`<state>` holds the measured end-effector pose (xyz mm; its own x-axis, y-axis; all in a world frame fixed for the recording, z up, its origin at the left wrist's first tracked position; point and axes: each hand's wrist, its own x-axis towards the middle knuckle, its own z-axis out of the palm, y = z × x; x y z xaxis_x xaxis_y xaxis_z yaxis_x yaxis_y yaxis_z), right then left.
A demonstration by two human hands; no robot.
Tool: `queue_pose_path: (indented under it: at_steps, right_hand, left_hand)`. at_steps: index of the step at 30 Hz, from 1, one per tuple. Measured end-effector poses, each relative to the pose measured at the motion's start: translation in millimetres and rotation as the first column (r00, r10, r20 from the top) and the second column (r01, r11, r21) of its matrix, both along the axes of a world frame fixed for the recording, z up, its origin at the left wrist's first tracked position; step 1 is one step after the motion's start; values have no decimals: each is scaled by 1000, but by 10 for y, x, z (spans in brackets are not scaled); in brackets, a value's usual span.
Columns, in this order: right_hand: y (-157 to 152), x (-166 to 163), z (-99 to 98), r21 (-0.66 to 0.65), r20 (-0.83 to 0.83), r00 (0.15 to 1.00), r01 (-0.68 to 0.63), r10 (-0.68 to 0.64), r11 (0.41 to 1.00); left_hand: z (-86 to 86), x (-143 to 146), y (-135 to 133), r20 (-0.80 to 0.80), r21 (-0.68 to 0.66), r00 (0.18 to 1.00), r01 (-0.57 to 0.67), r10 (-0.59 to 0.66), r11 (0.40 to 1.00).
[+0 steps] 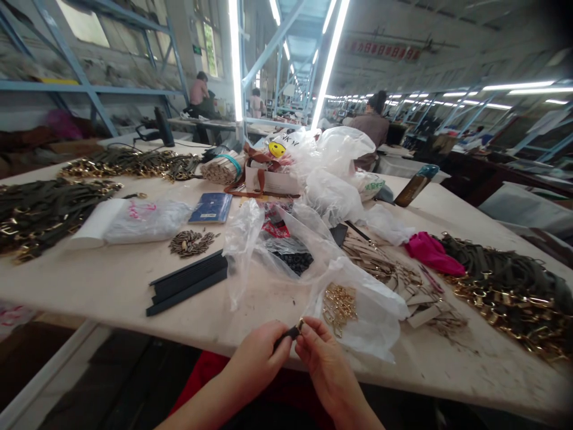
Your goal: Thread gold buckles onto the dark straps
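Both hands meet at the table's front edge. My left hand [262,352] is closed around a dark strap [290,332], whose end sticks out toward the right. At that end, my right hand [321,346] pinches a small gold metal fitting [299,324]; its exact shape is too small to make out. Just beyond the right hand, a pile of gold metal buckles [339,307] lies on a clear plastic bag [376,322]. A stack of dark strips [188,283] rests to the left. Small black pieces [295,261] fill an open plastic bag farther back.
Finished-looking straps with gold hardware are heaped at left [40,209] and right [510,286]. A blue booklet [210,208], a pile of small brown pieces [191,242], beige strips [389,269], magenta cloth [434,253] and a bottle [416,185] lie about the table. People sit farther back.
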<state>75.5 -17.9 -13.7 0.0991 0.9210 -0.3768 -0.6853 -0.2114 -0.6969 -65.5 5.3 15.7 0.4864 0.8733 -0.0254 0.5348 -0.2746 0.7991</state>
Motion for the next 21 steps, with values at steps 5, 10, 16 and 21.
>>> queue_pose_path:
  at_steps: [5,10,16,21]
  right_hand:
    - [47,86,46,-36,-5,998,58,-59,998]
    - [-26,-41,-10,70,190,982,-27,14,997]
    - [-103,-118,-115,149,412,911,-96,26,984]
    - [-104,-103,-105,131,372,925,-134,77,982]
  left_hand:
    - [42,-18,-6,-26,-44,1000,-9,8,999]
    - [49,-10,-2,100,-127,995,32,-20,991]
    - [-102,-7,-8,283,-382,953,12,105,924]
    - [-168,43,-9,309,-486,932,-16,189,874]
